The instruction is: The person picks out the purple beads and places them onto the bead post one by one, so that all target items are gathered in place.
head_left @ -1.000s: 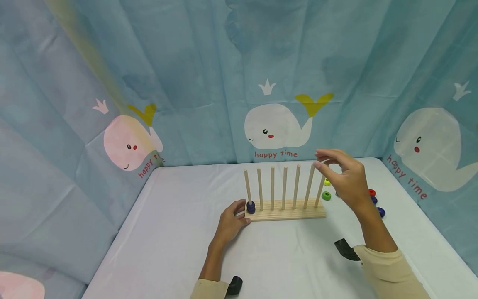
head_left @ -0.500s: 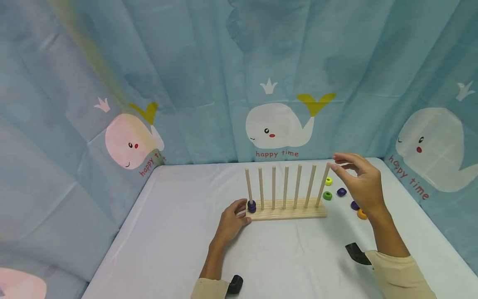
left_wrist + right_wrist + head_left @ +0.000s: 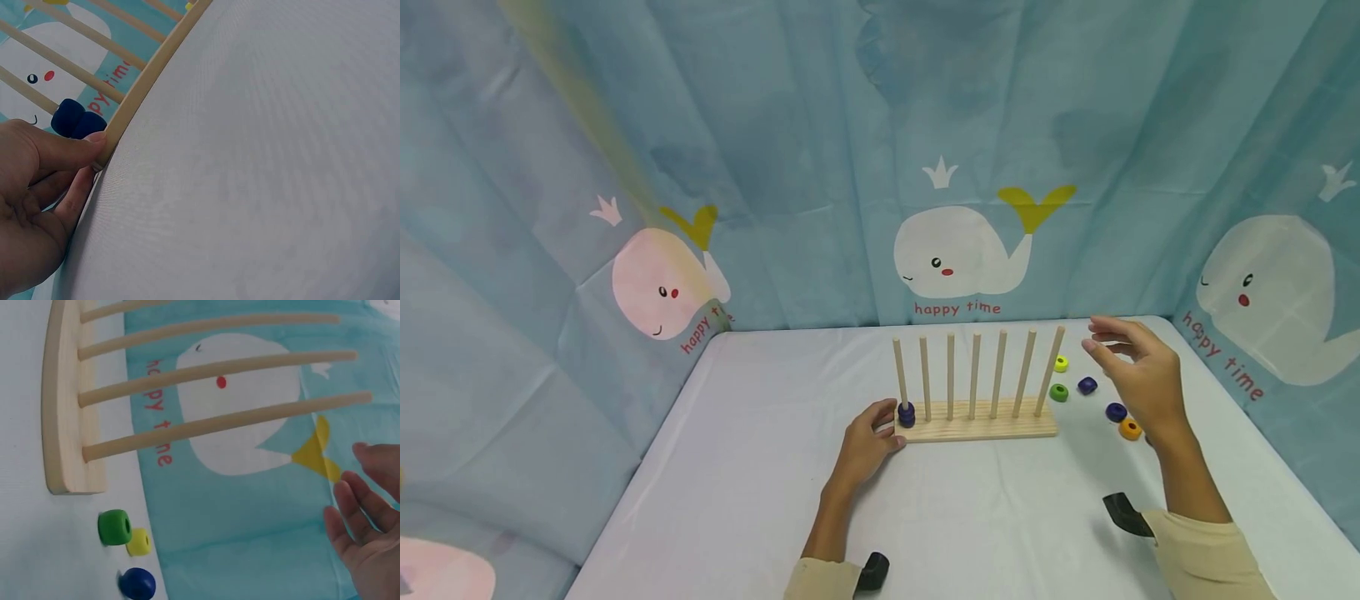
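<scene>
A wooden peg rack (image 3: 977, 429) stands on the white table, with several upright pegs along its base. Two dark blue beads (image 3: 906, 414) are stacked at the foot of its leftmost peg. My left hand (image 3: 859, 446) grips the base's left end, its thumb (image 3: 87, 147) on the front face in the left wrist view. Raised to the right of the rack, my right hand (image 3: 1142, 375) has loosely curved fingers and holds nothing. In the right wrist view its fingertips are apart from the end peg (image 3: 231, 425).
Right of the rack lie a green bead (image 3: 1059, 392), a yellow bead (image 3: 1061, 363), a blue bead (image 3: 1087, 385), another blue bead (image 3: 1116, 412) and an orange bead (image 3: 1131, 429). My right forearm partly hides other beads. A whale-print curtain (image 3: 820, 250) hangs behind the table.
My right hand has moved right from over the right-hand pegs to beside the rack, uncovering blue and orange beads and covering the red one. The left hand keeps its grip on the base.
</scene>
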The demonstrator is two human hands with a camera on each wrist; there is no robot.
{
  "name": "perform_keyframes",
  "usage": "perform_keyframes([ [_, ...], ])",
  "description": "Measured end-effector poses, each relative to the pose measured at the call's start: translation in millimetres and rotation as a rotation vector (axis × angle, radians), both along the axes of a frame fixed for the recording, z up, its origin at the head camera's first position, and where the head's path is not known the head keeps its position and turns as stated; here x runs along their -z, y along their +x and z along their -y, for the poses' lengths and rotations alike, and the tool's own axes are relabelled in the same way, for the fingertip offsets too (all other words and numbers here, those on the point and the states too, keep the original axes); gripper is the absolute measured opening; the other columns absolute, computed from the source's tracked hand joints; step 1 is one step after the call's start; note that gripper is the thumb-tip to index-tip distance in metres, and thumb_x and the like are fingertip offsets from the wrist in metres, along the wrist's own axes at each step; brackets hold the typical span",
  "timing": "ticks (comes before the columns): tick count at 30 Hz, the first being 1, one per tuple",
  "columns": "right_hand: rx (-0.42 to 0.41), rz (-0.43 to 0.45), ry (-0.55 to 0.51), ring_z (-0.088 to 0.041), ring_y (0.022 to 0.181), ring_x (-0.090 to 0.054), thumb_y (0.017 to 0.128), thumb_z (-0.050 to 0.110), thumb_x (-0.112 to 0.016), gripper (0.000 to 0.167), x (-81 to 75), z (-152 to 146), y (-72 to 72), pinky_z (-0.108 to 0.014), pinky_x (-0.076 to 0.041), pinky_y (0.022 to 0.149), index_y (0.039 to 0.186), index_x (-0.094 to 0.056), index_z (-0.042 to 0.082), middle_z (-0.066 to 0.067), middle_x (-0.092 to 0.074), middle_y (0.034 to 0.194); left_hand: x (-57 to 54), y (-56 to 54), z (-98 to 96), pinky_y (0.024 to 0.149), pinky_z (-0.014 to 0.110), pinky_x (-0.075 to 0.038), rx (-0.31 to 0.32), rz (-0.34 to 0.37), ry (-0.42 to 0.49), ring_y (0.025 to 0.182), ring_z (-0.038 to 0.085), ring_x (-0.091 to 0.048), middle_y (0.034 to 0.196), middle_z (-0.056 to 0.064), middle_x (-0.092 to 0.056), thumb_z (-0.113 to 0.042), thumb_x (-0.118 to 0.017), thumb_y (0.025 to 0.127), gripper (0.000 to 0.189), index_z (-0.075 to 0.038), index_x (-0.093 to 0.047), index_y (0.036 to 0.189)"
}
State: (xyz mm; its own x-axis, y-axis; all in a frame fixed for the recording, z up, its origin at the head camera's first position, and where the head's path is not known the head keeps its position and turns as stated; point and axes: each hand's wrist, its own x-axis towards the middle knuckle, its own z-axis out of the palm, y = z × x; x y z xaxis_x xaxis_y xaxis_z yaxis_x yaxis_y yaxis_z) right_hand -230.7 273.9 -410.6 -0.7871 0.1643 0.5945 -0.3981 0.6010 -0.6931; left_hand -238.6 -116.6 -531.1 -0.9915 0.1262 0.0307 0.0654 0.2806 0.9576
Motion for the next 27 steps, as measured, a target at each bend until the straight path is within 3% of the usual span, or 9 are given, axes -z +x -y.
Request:
perform_keyframes([
  [5,0.029,0.057,-0.012,0.011,0.106,-0.058,0.103,0.024,-0.073,0.037,7.4,-5.1,-0.3,0.004,-0.045,0.093,0.135,-0.070,0.006,-0.011,-0.072,0.127,-0.2,0.6,-0.3,0.107,0.026,-0.058,0.009,-0.005,0.003,0.140,0.035,-0.058,0.148,0.018,-0.061,0.007,-0.076,0.089,0.065,-0.005,-0.057,0.149],
  [12,0.043,0.123,-0.033,0.017,0.103,-0.056,0.103,0.027,-0.072,0.040,18.4,-12.1,-4.3,0.002,-0.048,0.092,0.137,-0.069,0.005,-0.020,-0.071,0.129,-1.5,0.8,-0.6,0.107,0.027,-0.058,-0.002,-0.005,-0.005,0.140,0.035,-0.058,0.148,0.018,-0.061,0.008,-0.077,0.088,0.065,-0.005,-0.058,0.149],
  [27,0.051,0.257,-0.022,0.015,0.102,-0.053,0.104,0.031,-0.071,0.047,44.7,-25.4,-16.5,0.005,-0.047,0.085,0.141,-0.065,0.003,-0.022,-0.070,0.133,-0.1,1.4,-1.0,0.107,0.027,-0.059,-0.005,-0.022,-0.019,0.139,0.034,-0.059,0.146,0.017,-0.063,0.007,-0.077,0.088,0.064,-0.005,-0.059,0.148],
])
